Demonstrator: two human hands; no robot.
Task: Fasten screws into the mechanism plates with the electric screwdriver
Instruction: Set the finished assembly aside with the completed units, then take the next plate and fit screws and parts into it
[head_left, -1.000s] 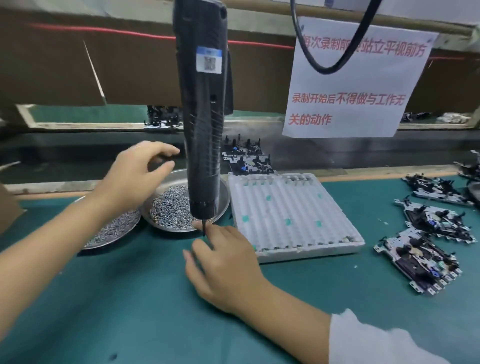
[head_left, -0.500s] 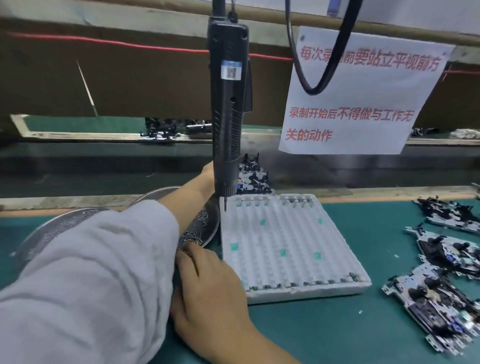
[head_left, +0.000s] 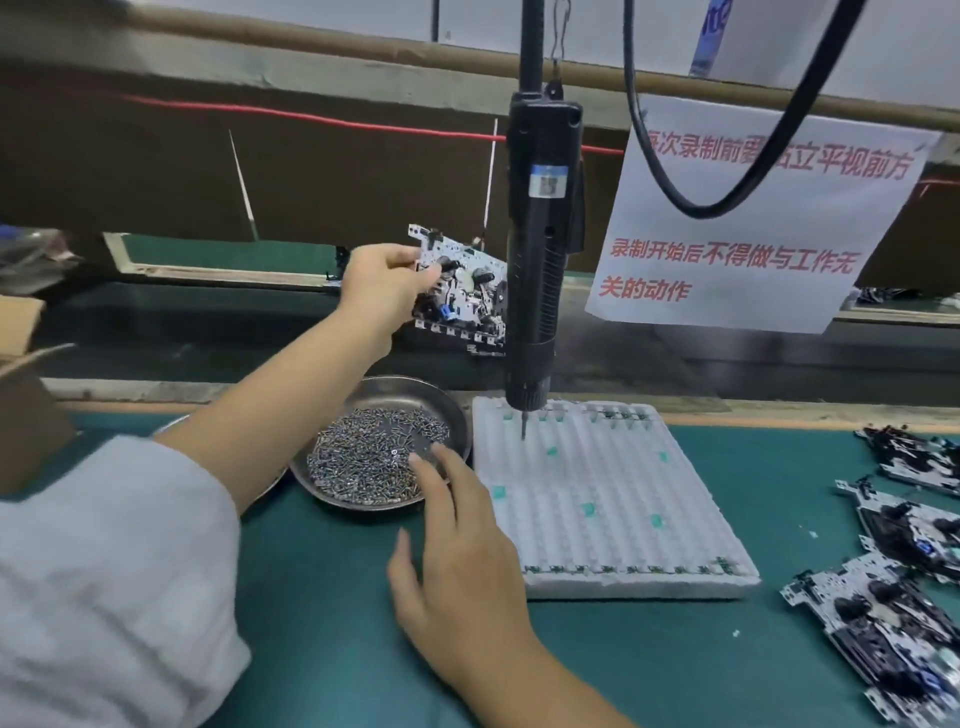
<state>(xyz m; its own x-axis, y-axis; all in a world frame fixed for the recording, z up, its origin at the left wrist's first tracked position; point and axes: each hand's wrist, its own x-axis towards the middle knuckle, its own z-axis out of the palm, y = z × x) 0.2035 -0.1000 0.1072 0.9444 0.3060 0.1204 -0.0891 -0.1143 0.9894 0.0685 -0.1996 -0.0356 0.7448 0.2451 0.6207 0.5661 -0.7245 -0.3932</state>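
The left hand (head_left: 382, 291) grips a mechanism plate (head_left: 465, 291) by its edge, raised at 11 o'clock, behind the hanging electric screwdriver (head_left: 540, 260). The right hand (head_left: 462, 566), fingers (head_left: 447, 467) spread and holding nothing, reaches over the screw dish (head_left: 382, 447) on the bench (head_left: 322, 597).

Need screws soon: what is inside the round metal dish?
The metal dish holds a heap of small screws. The right hand covers its near right edge.

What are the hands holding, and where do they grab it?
The left hand grips a mechanism plate by its left edge, lifted behind the hanging screwdriver. The right hand holds nothing; its fingers reach over the screw dish.
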